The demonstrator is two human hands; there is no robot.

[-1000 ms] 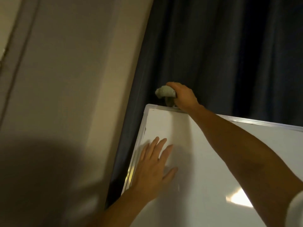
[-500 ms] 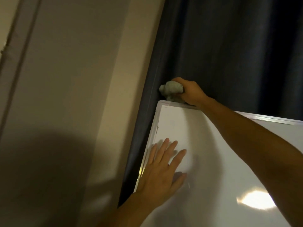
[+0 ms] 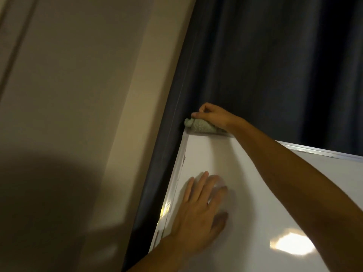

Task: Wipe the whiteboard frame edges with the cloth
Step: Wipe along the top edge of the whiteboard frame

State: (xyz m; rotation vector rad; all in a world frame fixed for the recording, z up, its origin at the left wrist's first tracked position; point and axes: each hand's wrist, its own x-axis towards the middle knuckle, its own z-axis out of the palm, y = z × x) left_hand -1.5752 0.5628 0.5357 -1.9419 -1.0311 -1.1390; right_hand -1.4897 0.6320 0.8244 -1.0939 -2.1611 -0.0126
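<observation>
One right hand (image 3: 213, 117) grip closed on cloth (image 3: 199, 126) atop frame (image 3: 322, 152).

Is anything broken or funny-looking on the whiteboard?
Maybe. Dark marks run along the whiteboard's left frame edge near the top corner, like chipped or peeling trim. It is too blurry to be sure.

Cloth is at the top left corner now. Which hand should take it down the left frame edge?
Right, probably. The right hand already presses the cloth on the frame's top left corner, where the left edge begins. The left hand lies flat on the board face, apparently steadying it.
</observation>
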